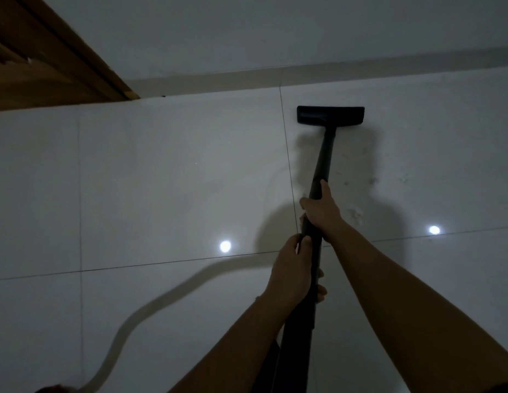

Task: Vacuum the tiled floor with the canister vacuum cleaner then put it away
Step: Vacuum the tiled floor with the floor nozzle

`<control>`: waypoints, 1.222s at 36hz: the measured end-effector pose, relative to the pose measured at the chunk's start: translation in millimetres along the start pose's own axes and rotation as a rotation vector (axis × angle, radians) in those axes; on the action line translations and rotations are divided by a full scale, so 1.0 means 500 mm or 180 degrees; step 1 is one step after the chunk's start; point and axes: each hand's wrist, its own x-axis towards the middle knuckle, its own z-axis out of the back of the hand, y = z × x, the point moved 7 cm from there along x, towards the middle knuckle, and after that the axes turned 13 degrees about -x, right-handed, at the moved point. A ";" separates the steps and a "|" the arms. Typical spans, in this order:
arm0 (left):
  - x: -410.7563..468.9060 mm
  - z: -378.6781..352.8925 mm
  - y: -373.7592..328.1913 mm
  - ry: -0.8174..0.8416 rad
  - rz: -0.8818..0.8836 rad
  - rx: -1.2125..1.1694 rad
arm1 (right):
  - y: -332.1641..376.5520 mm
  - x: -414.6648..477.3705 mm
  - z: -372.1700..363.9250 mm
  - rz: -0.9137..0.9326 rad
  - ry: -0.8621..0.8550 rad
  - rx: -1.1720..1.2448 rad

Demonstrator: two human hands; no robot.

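Wand position: the black vacuum wand [321,163] runs up the frame from both hands toward the wall [247,38], its floor nozzle [330,115] lying beyond the grip, flat on the tiled floor [162,180] just short of the pale baseboard [218,80]
Nozzle relative to wand: it sits crosswise at the wand's far end, just right of a grout line that runs toward the baseboard
Right grip: the right hand [321,211] is closed around the wand farther along it, nearer the nozzle, fingers wrapped round the tube and thumb lying along its top
Left grip: the left hand [292,273] is clenched around the wand below the right hand, close behind it, fingertips curling round the tube's right side
Arm pose: both bare forearms reach forward and converge on the wand, the right one stretched longer
Wand look: matt black, round, widening toward the lower part near the body
Hose: a pale hose [128,324] curves over the floor left of the wand
Wooden door: a brown wooden door [34,66] stands left of the nozzle, by the wall
Floor look: glossy grey-white tiles with two bright light reflections, one either side of the wand
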 end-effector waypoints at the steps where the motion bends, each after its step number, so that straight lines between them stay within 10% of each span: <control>1: -0.009 0.002 0.007 -0.0002 0.0003 0.0017 | -0.006 -0.010 -0.004 -0.0002 0.0004 -0.0003; 44: -0.360 0.178 0.433 -0.0005 0.0196 0.0168 | -0.389 -0.398 -0.268 -0.0289 0.0123 0.0207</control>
